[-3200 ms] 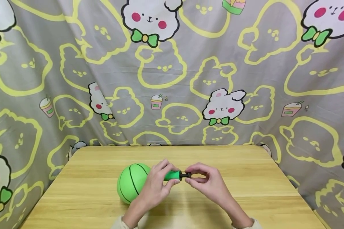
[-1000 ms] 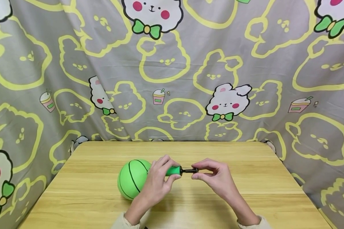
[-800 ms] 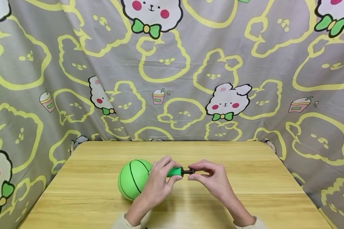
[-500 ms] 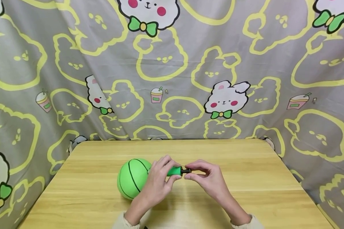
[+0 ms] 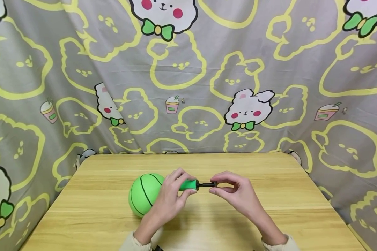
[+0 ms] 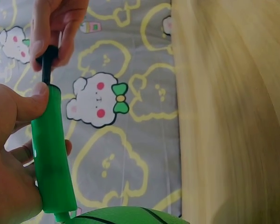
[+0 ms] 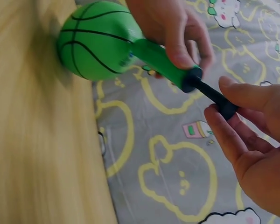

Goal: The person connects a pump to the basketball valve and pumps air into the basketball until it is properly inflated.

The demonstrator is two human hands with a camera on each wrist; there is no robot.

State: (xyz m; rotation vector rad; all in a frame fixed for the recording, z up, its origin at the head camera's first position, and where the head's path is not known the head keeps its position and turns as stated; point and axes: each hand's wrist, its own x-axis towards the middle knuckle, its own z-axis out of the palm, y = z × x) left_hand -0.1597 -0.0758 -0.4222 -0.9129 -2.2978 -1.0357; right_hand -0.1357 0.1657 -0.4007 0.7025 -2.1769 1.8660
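A green ball with black lines point(image 5: 144, 195) sits on the wooden table, left of centre. My left hand point(image 5: 169, 197) grips the green barrel of a small hand pump point(image 6: 53, 154), fingers and thumb wrapped round it. In the right wrist view the barrel's far end meets the ball point(image 7: 95, 42). My right hand point(image 5: 237, 191) pinches the black plunger handle point(image 7: 226, 109) between thumb and fingers. The black rod point(image 5: 206, 185) stands drawn out of the barrel, pointing right. In the head view my left hand hides most of the barrel and where it joins the ball.
The wooden table point(image 5: 270, 216) spreads out on every side of the hands. A grey curtain with cartoon animals point(image 5: 188, 80) hangs behind the table and along both sides. A small dark object point(image 5: 158, 248) shows by the left sleeve at the bottom edge.
The plunger goes in and out: my right hand pushed it leftward until half a second ago, and now has pulled it out to the right. My left hand and the ball stay nearly in place.
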